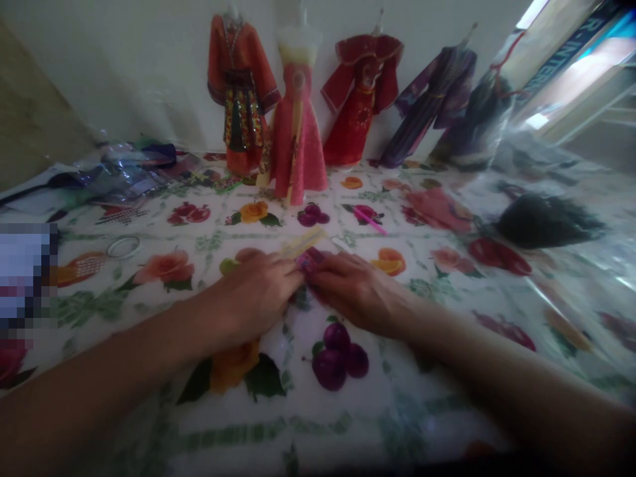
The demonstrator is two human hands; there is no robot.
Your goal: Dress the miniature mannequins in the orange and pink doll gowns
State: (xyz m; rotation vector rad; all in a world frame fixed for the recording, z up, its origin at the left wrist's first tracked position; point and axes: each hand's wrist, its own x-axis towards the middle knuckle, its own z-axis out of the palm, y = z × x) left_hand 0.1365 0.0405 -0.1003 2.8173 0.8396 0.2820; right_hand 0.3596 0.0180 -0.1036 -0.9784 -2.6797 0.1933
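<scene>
Both hands meet over the middle of the table. My left hand (265, 285) is closed, its fingertips pinching a small dark red patterned piece of fabric (311, 258). A pale yellow strip (303, 242) sticks out just beyond those fingers; whether the hand grips it too I cannot make out. From the other side, my right hand (360, 288) holds the same fabric piece between its closed fingers. Something thin and white (342, 245) shows past the right fingertips, too blurred to name. The fingers hide most of the fabric.
Small dressed forms stand along the wall, among them a pink dress (303, 132) and a red robe (362, 99). A pink stick (370, 220), a roll of clear tape (124, 247), plastic bags (129, 172) and a dark bundle (546, 220) lie on the fruit-patterned tablecloth (342, 427).
</scene>
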